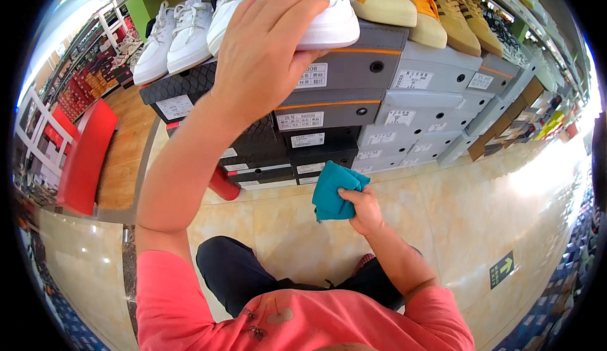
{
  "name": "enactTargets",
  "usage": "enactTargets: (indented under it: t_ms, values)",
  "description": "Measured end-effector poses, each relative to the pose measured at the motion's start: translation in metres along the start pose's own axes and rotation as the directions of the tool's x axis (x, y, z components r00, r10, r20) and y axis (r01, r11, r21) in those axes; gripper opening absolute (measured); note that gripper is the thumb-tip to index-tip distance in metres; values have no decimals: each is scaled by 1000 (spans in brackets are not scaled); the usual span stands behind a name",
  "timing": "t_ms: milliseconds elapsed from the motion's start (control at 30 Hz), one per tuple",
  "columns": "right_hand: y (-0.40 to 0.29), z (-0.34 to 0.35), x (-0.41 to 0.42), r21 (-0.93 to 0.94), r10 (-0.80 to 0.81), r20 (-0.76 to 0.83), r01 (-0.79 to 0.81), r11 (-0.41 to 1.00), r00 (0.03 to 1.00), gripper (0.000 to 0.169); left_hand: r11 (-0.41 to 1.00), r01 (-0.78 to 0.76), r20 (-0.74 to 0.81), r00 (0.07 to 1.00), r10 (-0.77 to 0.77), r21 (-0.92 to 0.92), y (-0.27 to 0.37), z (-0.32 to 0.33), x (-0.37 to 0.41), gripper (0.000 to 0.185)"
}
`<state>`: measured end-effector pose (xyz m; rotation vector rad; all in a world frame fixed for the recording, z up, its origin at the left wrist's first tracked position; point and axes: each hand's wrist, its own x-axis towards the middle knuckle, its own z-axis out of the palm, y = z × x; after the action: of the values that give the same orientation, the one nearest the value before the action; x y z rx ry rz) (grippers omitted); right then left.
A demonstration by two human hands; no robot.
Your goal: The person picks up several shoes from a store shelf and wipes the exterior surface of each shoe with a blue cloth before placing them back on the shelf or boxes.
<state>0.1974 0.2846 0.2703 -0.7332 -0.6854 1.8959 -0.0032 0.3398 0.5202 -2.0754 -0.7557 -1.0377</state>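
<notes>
My left hand (265,52) reaches up to a white lace-up sneaker (334,26). Its fingers lie over the toe and the thumb is under the sole, so part of the shoe is hidden. That sneaker is on top of a stack of grey shoe boxes (344,69). A second white sneaker (232,7) stands just left of it, partly behind my hand. Lower down, in front of the boxes, my right hand (367,208) grips a folded teal cloth (334,194), thumb on top.
Another white pair (189,33) stands on black boxes to the left. Yellow sneakers (386,0) and tan sneakers (457,19) stand to the right. A red bench (87,156) is at far left, a red cylindrical object (224,183) by the boxes, and a floor exit sign (501,270) at right.
</notes>
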Motion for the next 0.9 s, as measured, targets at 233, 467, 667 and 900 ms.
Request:
enactTargets:
  t_ms: [233, 467, 667, 900]
  values:
    - [4, 5, -1, -6, 34, 10, -34, 999, 999, 32, 128, 239, -3, 464, -886, -963, 46, 7, -38, 65]
    - [7, 2, 2, -37, 39, -15, -40, 999, 999, 32, -580, 124, 558, 491, -669, -805, 22, 25, -2, 48]
    - [3, -6, 3, -10, -58, -34, 57, 998, 998, 31, -630, 98, 587, 497, -639, -770, 37, 32, -16, 41]
    - [-21, -7, -6, -148, -351, -196, 326, 934, 916, 32, -805, -60, 600, 634, -488, -591, 72, 16, -89, 64]
